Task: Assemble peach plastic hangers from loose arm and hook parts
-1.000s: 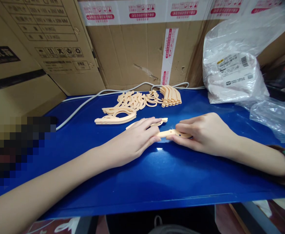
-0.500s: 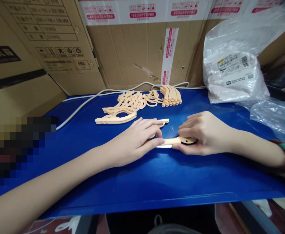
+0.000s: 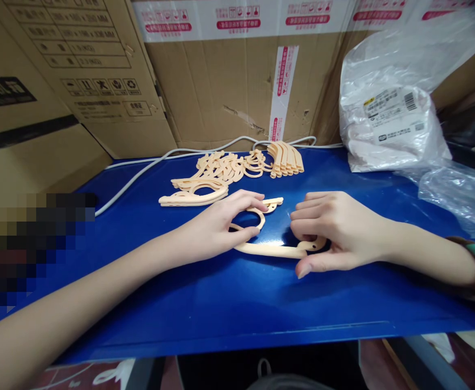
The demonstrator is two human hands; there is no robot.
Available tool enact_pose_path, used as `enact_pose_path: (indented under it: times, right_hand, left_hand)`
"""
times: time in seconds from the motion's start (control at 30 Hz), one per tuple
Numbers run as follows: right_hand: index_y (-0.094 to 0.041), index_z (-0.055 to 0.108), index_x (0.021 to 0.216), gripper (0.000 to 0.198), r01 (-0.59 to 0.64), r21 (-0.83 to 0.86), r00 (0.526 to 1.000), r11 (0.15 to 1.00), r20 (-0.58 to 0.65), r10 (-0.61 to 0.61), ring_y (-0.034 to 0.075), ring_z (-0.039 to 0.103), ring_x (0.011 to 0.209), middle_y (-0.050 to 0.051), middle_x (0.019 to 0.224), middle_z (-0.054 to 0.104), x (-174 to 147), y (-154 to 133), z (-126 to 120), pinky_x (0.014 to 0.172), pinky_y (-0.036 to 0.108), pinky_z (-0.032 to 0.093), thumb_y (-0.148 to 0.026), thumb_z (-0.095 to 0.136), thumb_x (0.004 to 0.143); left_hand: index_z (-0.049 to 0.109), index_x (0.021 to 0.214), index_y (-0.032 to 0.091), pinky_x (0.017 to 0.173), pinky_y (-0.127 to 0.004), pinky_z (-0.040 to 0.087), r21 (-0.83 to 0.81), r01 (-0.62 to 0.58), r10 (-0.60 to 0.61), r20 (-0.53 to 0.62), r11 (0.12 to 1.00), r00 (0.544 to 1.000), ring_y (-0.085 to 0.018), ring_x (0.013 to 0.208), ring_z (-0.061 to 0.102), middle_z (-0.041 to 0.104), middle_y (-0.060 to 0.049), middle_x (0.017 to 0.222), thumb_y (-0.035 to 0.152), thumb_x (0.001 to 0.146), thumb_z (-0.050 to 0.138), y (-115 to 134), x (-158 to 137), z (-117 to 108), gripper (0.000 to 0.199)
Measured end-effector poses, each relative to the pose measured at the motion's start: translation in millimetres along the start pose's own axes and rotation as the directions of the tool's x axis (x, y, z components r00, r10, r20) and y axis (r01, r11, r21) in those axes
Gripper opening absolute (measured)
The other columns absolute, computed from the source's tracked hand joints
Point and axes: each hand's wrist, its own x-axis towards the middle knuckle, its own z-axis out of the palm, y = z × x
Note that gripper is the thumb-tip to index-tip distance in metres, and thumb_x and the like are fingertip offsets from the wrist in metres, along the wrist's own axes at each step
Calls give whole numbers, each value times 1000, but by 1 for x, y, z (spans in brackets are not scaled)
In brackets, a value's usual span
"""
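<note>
The blue desk (image 3: 205, 303) is carrying a heap of cream parts (image 3: 221, 169) toward twelve o'clock. The left hand (image 3: 219, 219) is covering one end of a curved bar (image 3: 269, 250) lying mid-desk (whether it is gripping, I cannot tell). At three o'clock, the right hand (image 3: 337, 227) is holding nothing firmly, its thumb clear. The bar seems to be getting repositioned; firming things would be calling for that thumb's closing.

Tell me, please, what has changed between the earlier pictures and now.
The long cream plastic bar has moved toward the near edge of the glossy blue table. The left hand has opened its pinch and shifted slightly left; the right hand has opened its grip, its thumb swinging toward the near side. The heap of curved cream plastic parts and the translucent plastic bag stayed put.
</note>
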Motion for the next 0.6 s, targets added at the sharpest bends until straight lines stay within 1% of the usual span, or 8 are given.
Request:
enact_pose_path:
  times: [0.07, 0.13, 0.37, 0.5, 0.6]
  right_hand:
    - [-18, 51, 63, 56, -9, 21, 1000, 1000, 6, 9, 13, 43, 58, -1, 58, 49, 1, -1, 1, 62, 28, 28, -66, 42, 91]
    - [-18, 50, 62, 55, -5, 34, 1000, 999, 10, 4, 13, 42, 60, -1, 59, 49, 2, -1, 2, 63, 28, 28, -65, 44, 91]
    - [-18, 48, 61, 55, 14, 18, 1000, 1000, 25, -14, 15, 42, 67, 1, 65, 51, 5, -4, 3, 68, 31, 28, -64, 44, 91]
    - [-17, 51, 62, 55, 17, 5, 999, 1000, 39, -18, 15, 42, 69, 2, 69, 52, 5, -5, 3, 70, 32, 29, -64, 47, 90]
    - [-17, 56, 66, 54, 29, -14, 999, 999, 43, -28, 15, 42, 70, 3, 72, 53, 5, -5, 3, 69, 32, 29, -64, 46, 90]
  left_hand:
    - [57, 117, 23, 111, -42, 38, 4, -14, 14, -14, 1000, 1000, -22, 132, 46, 53, -8, 137, 27, 91, 58, -2, 1, 0, 26]
    - [58, 116, 22, 109, -40, 39, 17, -20, 20, -36, 1000, 999, -22, 129, 50, 55, -8, 134, 29, 90, 61, -4, 2, 1, 27]
    - [59, 110, 18, 96, -36, 46, 114, 25, -6, -165, 993, 986, -22, 109, 61, 66, -6, 116, 36, 82, 71, 1, 4, 2, 34]
    - [61, 107, 18, 92, -34, 47, 132, 45, -18, -193, 990, 981, -21, 105, 63, 68, -6, 112, 34, 82, 70, 5, 3, 2, 31]
    - [62, 105, 17, 91, -34, 47, 127, 63, -36, -203, 990, 979, -21, 103, 63, 68, -5, 109, 34, 82, 70, 6, 3, 2, 29]
